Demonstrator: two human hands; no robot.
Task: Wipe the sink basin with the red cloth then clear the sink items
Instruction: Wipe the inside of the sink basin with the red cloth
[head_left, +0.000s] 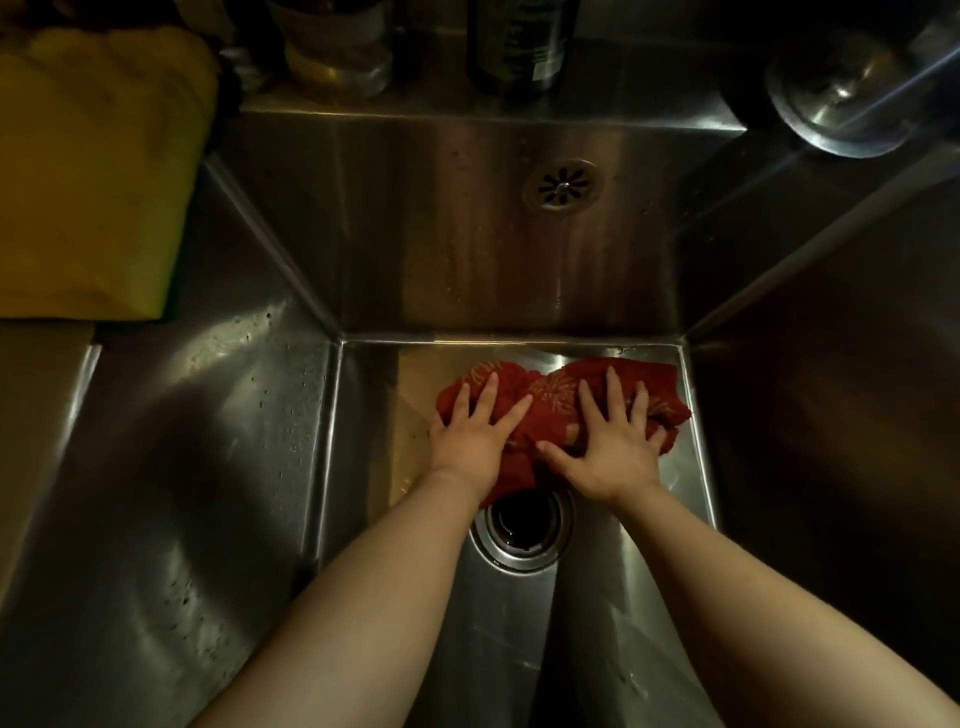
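Note:
A red cloth (550, 402) with a pale flower print lies bunched on the floor of the steel sink basin (374, 415), near its back wall. My left hand (475, 434) presses flat on the cloth's left part, fingers straight and spread. My right hand (613, 441) presses flat on its right part, fingers spread too. Both forearms reach down into the basin from the near edge. The open drain (524, 525) sits just in front of the hands, with a corner of the cloth at its rim.
An overflow grille (561, 184) is set in the back wall. A yellow cloth (93, 171) lies on the left counter. Dark bottles and a jar (337, 47) stand on the back ledge. The faucet base (841, 98) is at the back right.

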